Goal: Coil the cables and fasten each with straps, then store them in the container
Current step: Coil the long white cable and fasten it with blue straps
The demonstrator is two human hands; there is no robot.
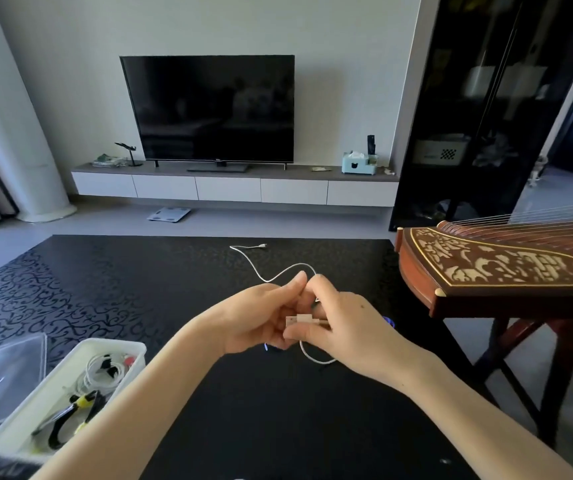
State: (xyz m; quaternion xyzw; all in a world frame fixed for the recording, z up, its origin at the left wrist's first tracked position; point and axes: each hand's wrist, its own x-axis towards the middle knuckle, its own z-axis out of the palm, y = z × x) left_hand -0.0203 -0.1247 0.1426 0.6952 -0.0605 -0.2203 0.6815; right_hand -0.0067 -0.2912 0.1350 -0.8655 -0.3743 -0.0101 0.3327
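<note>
Where the black table [278, 427] comes closest on the left, a white container [11, 434] sits with its top open. Inside it lie a coiled white cable [100, 374] and a black and yellow cable [81, 401]. A clear lid [1, 375] lies just beside the container, on its left.

A bit farther in, over the middle of the table, the two hands are close together. The left hand [257, 320] and the right hand [344, 327] both have their fingers curled, and both hold the loose white cable [278, 276]. Its flat plug [300, 320] pokes out between the hands. A loop of the cable hangs down under the right hand. At the top, fingertips of both hands pinch the cable. From there it runs away across the table in a wavy line, and its small far end [261, 245] lies on the table near the far edge. Small blue bits [389, 321] peek out from under the hands. I cannot tell what they are.

On the right, beside the table, a brown string instrument [486, 268] with pale patterns rests on a dark stand.

Farther off, a flat scale [169, 214] lies on the gray floor. Behind it a long white shelf [229, 188] hangs on the wall. On the shelf stand a big dark TV [209, 109] and a light blue tissue box [356, 162].
</note>
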